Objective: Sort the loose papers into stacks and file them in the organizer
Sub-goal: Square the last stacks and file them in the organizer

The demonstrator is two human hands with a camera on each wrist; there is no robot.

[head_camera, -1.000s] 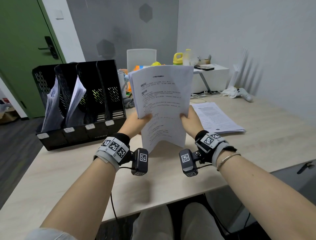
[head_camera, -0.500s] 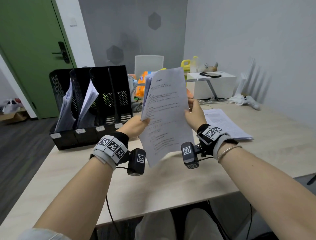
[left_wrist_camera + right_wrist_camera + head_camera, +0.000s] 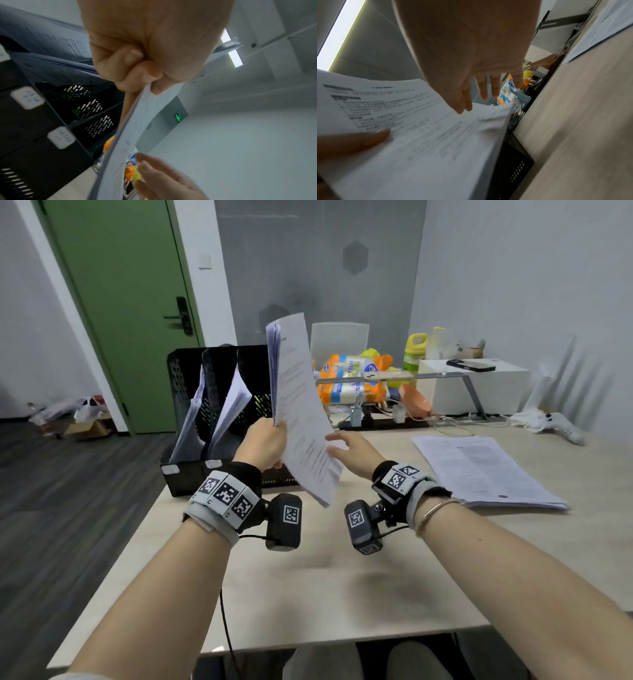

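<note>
My left hand [image 3: 265, 445] grips a printed stack of papers [image 3: 299, 409] by its left edge and holds it nearly edge-on and upright, just right of the black organizer [image 3: 219, 419]. In the left wrist view the fingers [image 3: 128, 65] curl round the stack [image 3: 130, 128]. My right hand [image 3: 349, 448] is off the sheets, fingers straight, just right of the stack; its fingers [image 3: 481, 86] spread over the papers [image 3: 419, 128]. Two of the organizer's left slots hold paper bundles [image 3: 229, 405]. Another stack [image 3: 479, 470] lies flat on the desk at the right.
The wooden desk [image 3: 342, 583] is bare in front of me. Behind it stand a white chair [image 3: 339, 340], orange and yellow bags [image 3: 356, 378], a yellow jug [image 3: 415, 350], a white box with a phone [image 3: 471, 365] and a white handheld device [image 3: 561, 426]. A green door [image 3: 116, 302] is at left.
My right hand has let go of the stack and opened. The left hand has turned the stack edge-on and carried it left toward the organizer. My head has tilted up.
</note>
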